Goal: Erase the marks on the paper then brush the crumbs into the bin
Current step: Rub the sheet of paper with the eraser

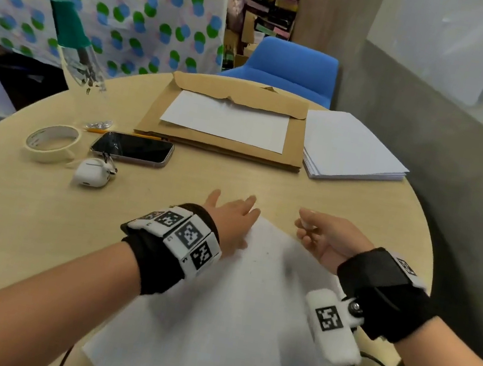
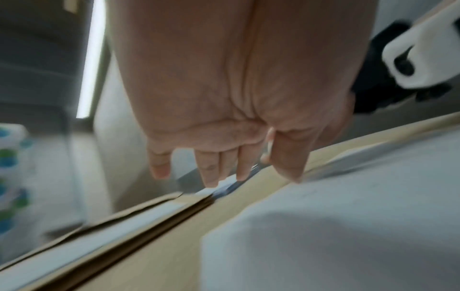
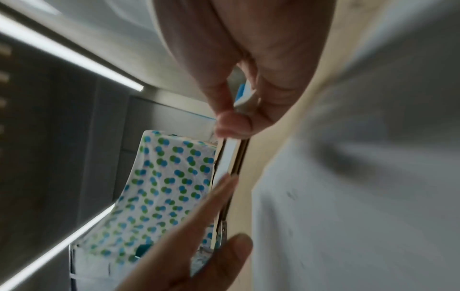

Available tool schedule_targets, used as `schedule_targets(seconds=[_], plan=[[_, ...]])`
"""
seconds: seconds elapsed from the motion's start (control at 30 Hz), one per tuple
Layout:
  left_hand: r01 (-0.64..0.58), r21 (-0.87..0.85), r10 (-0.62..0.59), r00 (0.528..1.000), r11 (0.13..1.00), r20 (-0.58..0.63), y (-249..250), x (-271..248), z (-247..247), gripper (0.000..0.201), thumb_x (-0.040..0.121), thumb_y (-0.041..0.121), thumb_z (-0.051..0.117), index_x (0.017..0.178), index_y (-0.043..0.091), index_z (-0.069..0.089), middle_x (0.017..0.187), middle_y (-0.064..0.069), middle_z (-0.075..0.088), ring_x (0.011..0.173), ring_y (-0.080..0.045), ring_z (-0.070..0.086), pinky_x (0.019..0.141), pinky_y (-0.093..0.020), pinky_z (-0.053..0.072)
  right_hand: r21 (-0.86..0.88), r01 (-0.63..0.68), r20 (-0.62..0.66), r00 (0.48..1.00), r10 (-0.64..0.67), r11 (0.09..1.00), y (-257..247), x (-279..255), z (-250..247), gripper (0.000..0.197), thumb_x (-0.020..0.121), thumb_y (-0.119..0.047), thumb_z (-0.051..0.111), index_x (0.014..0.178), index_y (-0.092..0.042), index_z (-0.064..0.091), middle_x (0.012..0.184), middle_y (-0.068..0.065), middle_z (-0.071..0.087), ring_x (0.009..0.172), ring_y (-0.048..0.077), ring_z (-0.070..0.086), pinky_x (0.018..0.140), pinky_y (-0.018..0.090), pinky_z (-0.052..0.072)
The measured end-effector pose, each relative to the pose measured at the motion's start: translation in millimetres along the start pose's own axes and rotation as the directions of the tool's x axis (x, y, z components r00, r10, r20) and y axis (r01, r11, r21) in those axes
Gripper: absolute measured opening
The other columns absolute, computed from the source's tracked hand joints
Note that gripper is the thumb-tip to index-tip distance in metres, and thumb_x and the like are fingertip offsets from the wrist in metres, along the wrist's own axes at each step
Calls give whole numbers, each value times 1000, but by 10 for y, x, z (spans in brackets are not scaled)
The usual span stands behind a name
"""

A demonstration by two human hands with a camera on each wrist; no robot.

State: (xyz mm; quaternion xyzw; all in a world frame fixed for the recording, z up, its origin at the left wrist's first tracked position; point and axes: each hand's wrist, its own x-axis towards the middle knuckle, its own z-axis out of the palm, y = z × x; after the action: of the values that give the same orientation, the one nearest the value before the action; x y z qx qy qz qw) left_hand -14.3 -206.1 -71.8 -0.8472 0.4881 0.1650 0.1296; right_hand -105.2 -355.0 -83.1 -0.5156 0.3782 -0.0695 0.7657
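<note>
A white sheet of paper lies at the table's near edge, with a few faint pencil marks near its far end. My left hand is over the sheet's far left corner with fingers straight; the left wrist view shows the left hand empty, fingertips just above the paper. My right hand hovers beside the far right corner, curled round a small white eraser. The right wrist view shows the eraser with a blue sleeve, pinched between thumb and fingers, and marks on the sheet.
The round wooden table carries a phone, a tape roll, a white earbud case, a brown envelope with a sheet on it and a paper stack. A clear bag with a green top hangs at the far left. A blue chair stands behind.
</note>
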Motion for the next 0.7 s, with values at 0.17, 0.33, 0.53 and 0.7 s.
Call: schedule_targets(seconds=[0.17, 0.33, 0.53, 0.7], plan=[[-372, 103, 367, 928, 922, 69, 387, -201, 133, 63, 99, 36, 35, 150, 21, 1, 158, -2, -16, 147, -18, 1, 117, -46, 5, 202, -53, -14, 998, 57, 978, 322, -27, -110, 18, 90, -18, 40, 79, -11, 52, 52, -2, 36, 29, 8, 29, 30, 13, 19], [-427, -17, 419, 877, 904, 236, 411, -209, 288, 74, 94, 54, 33, 148, 31, -11, 154, -1, -27, 146, -19, -6, 116, -45, 2, 152, -127, 17, 992, 126, 980, 296, -38, -124, 22, 83, -21, 36, 65, -12, 45, 40, -5, 27, 27, 8, 20, 34, 11, 14], [193, 83, -204, 968, 978, 145, -339, -22, 304, 88, 87, 69, 18, 148, 14, -15, 153, -4, -28, 145, -21, -15, 114, -50, -9, 88, -163, 48, 986, 159, 983, 299, -19, -135, 20, 77, -20, 35, 60, -14, 41, 43, -5, 22, 29, 8, 18, 34, 13, 13], [-180, -86, 193, 966, 980, 175, 328, -213, 260, 79, 92, 60, 24, 148, 20, -17, 153, 2, -28, 144, -17, -18, 116, -44, -9, 124, -157, 86, 985, 147, 980, 285, -25, -147, 9, 63, -20, 42, 57, -13, 41, 43, -5, 23, 28, 8, 19, 34, 12, 12]])
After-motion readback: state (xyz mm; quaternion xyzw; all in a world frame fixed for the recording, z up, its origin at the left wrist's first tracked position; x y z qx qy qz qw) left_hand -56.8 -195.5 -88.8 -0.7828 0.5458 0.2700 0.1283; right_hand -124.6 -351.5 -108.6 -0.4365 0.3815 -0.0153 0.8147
